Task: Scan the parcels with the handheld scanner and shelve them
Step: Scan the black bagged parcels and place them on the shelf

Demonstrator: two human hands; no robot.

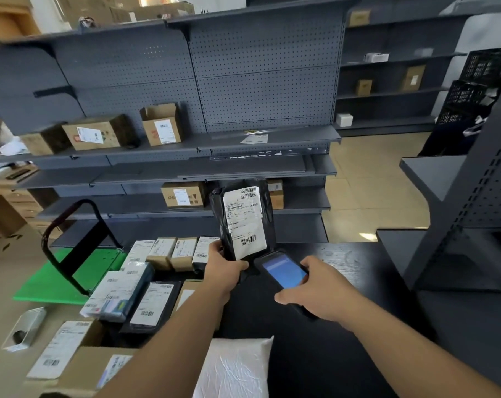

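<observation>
The left hand grips the lower end of a black plastic mailer bag and holds it upright above the black worktop, its white shipping label with barcodes turned toward the camera. The right hand is wrapped around a black handheld scanner whose blue screen is lit; the scanner's far end sits just beside the bottom edge of the bag, close to the left hand's thumb.

On the left part of the worktop lies a cluster of labelled parcels: small brown cartons in a row on the far side, flat white and black mailers nearer. A white padded mailer lies at the near edge between the forearms. Left of the worktop stands a green platform trolley with a black handle.

Beyond the worktop stands a grey metal shelving unit with a pegboard back. Its middle shelf carries several brown cardboard boxes at the left, and a lower shelf holds another brown carton just left of the raised bag.
</observation>
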